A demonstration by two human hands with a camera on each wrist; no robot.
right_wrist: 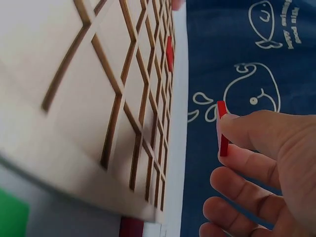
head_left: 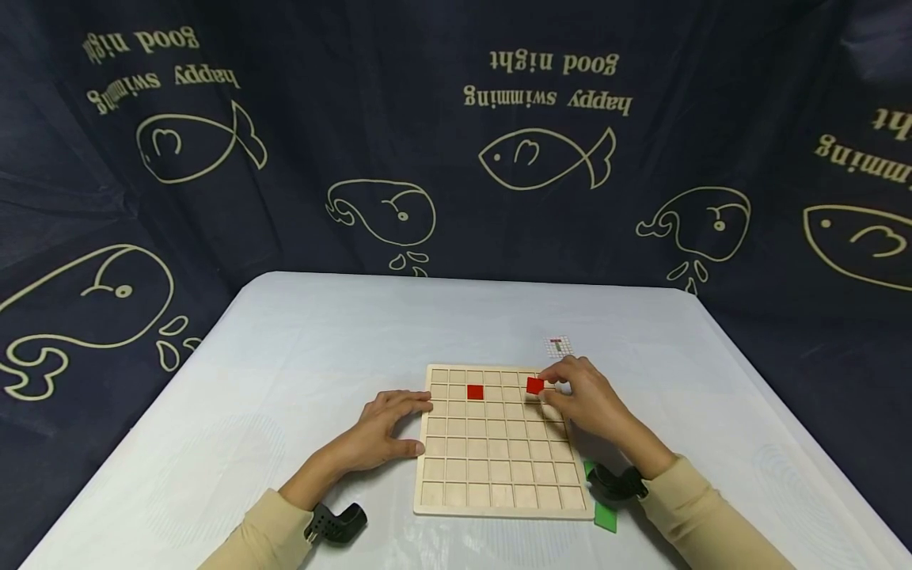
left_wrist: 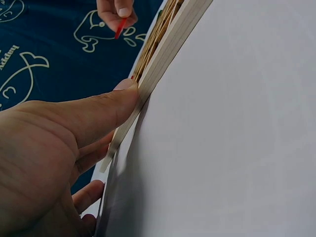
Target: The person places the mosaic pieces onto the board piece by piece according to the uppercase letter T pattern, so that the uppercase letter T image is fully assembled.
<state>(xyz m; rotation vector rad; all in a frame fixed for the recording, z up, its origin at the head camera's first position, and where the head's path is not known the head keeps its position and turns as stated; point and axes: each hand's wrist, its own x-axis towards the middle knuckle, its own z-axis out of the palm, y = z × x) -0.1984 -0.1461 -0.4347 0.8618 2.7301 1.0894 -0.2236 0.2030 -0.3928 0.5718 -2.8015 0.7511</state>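
Note:
A square wooden grid board (head_left: pixel 498 449) lies on the white table. My left hand (head_left: pixel 388 427) rests along its left edge; in the left wrist view the thumb (left_wrist: pixel 113 106) touches the board's side, fingers extended. My right hand (head_left: pixel 587 398) pinches a red square tile (head_left: pixel 535 385) between thumb and fingertips, over the board's upper right part. Seen from the right wrist, the held tile (right_wrist: pixel 223 129) is edge-on, apart from the board. A second red tile (head_left: pixel 475 392) sits in a cell of the second row from the far edge, left of the held one.
Green tiles (head_left: pixel 605 516) lie by the board's near right corner, partly hidden under the right wrist's camera band (head_left: pixel 617 482). A small card with a grid pattern (head_left: pixel 559 346) lies beyond the far right corner. A dark cloth with fish drawings hangs behind the table (head_left: pixel 342 317).

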